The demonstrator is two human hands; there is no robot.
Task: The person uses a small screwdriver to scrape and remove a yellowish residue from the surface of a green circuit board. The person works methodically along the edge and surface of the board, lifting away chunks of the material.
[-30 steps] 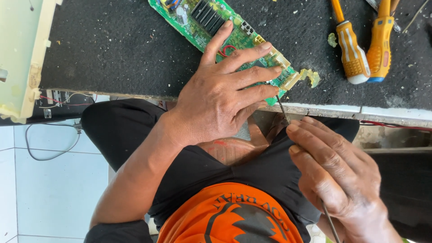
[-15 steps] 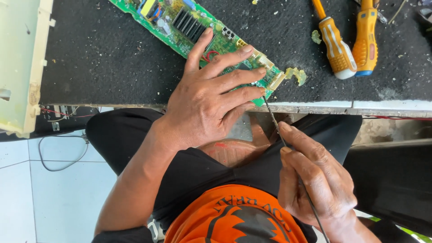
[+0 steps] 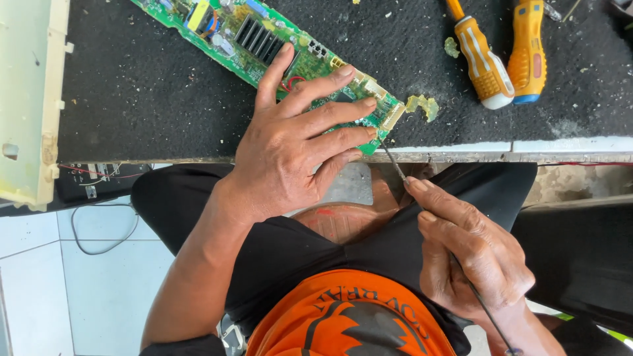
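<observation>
Your left hand (image 3: 297, 148) lies flat on the near end of the green board (image 3: 264, 46), fingers spread and pressing down on it, not curled around anything; the thumb hangs off the edge of the surface (image 3: 132, 99) toward your lap. The board runs slantwise across the black mat, from the far left down to the near edge, and carries a black ribbed heat sink (image 3: 260, 38) and a white connector (image 3: 393, 115) at its near corner. Your right hand (image 3: 471, 254) sits below the surface edge, over your lap, with its fingers closed around a thin metal probe (image 3: 393, 161); the probe's tip touches the board's near corner just beside the connector, and its shaft passes back through the hand and out past the wrist. A small lump of yellowish glue (image 3: 423, 105) lies on the mat just beside that corner, with another crumb farther off near the tools. Two screwdrivers (image 3: 484, 62) with orange and yellow handles lie side by side at the far right, well apart from both hands. A cream plastic casing (image 3: 33, 99) stands along the left edge of the surface. Below, a cable (image 3: 99, 244) loops over the white floor tiles
</observation>
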